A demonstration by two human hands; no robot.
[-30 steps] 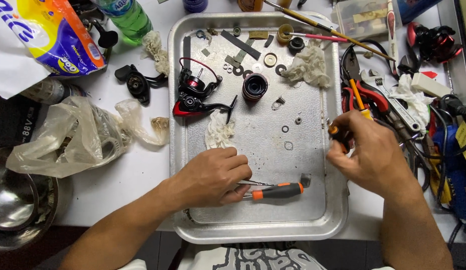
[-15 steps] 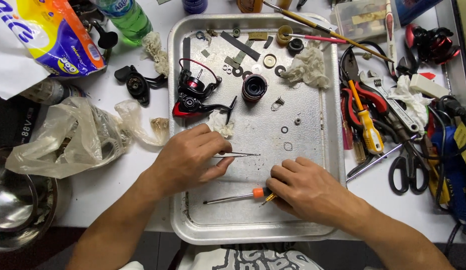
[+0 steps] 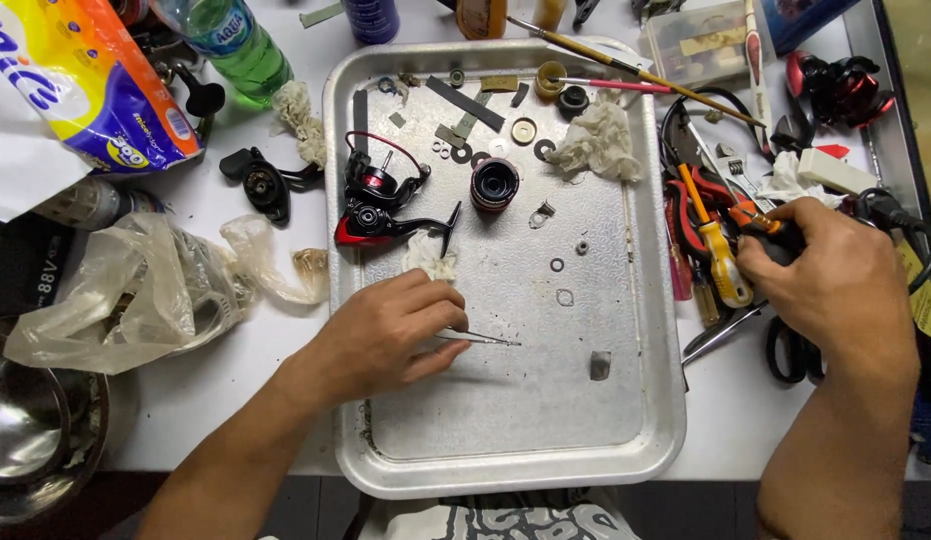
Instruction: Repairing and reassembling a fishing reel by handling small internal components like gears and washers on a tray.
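My left hand (image 3: 386, 335) pinches fine tweezers (image 3: 478, 339) low over the metal tray (image 3: 506, 440), keeping small parts contained near the red reel body (image 3: 371, 205). My right hand (image 3: 836, 290) grips a dark-handled tool (image 3: 771, 235) among bench tools.

Both forearms enter from the lower edge, either side of the rectangular metal tray (image 3: 506, 475), and are bare to the elbow: no sleeves, gloves, watch, rings or bands are visible. The left hand (image 3: 391, 335) and right hand (image 3: 841, 285) are uncovered. Below the tray, a patterned black-and-white garment (image 3: 491, 520) shows.
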